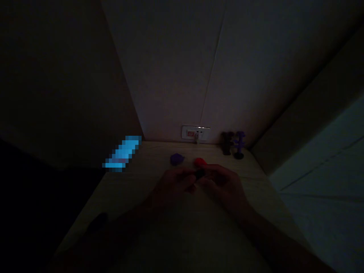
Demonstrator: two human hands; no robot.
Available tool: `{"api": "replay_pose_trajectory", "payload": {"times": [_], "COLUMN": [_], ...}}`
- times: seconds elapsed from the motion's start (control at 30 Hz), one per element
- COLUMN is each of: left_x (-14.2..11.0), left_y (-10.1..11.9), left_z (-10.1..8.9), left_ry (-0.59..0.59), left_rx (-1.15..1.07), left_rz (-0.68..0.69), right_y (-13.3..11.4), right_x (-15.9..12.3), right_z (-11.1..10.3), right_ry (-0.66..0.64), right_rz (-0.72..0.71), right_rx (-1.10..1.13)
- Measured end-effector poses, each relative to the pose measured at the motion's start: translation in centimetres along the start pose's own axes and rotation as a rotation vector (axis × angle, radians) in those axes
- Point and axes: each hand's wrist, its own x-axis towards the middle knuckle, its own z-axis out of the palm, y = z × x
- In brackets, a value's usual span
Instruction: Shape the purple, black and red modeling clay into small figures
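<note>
In the dim light over the wooden tabletop, my left hand [176, 182] and my right hand [223, 184] come together, fingers pinched. Between them is a small dark piece [200, 174], gripped from both sides; its kind is too dark to make out. Just beyond my fingertips lies a red rounded thing [200, 162], its near side partly hidden by my right hand. A purple lump-like thing [177, 159] rests a little to the left of it, touched by neither hand.
A wall socket [195, 132] with a red switch and a plug sits behind the table [150, 155]. At the back right stand a dark knobbed figure [227, 143] and a purple one [239, 145]. A blurred-out glowing screen [123, 153] is at left; a dark object [98, 222] lies near my left forearm.
</note>
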Motion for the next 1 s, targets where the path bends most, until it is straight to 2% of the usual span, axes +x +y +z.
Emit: {"api": "replay_pose_trajectory", "payload": {"times": [0.1, 0.2, 0.37, 0.5, 0.67, 0.77, 0.87, 1.0], "left_x": [-0.4, -0.9, -1.5, -1.7, -1.8, -1.9, -1.9, -2.0], "left_y": [-0.3, -1.1, -2.5, -2.2, -1.5, -1.8, -2.1, -2.3], "left_z": [0.1, 0.3, 0.4, 0.3, 0.2, 0.1, 0.1, 0.1], "left_ry": [0.052, 0.060, -0.026, -0.086, -0.049, -0.065, -0.096, -0.122], "left_rx": [0.044, 0.033, -0.034, 0.029, 0.184, 0.146, 0.052, 0.078], "left_rz": [0.045, 0.059, 0.062, 0.056, 0.118, 0.118, 0.061, 0.029], "right_y": [0.2, 0.4, 0.8, 0.9, 0.1, -0.3, -0.4, -0.4], "right_x": [-0.5, -0.9, -0.9, -1.0, -1.4, -1.6, -1.7, -1.8], "right_z": [-0.2, -0.2, 0.2, 0.3, 0.1, -0.1, -0.2, -0.3], "right_ry": [0.019, -0.014, -0.097, -0.129, -0.069, -0.034, -0.023, -0.078], "right_rz": [0.072, 0.140, 0.267, 0.313, 0.162, -0.047, -0.260, -0.380], "right_rx": [-0.005, 0.021, 0.217, 0.312, 0.037, -0.168, -0.287, -0.354]}}
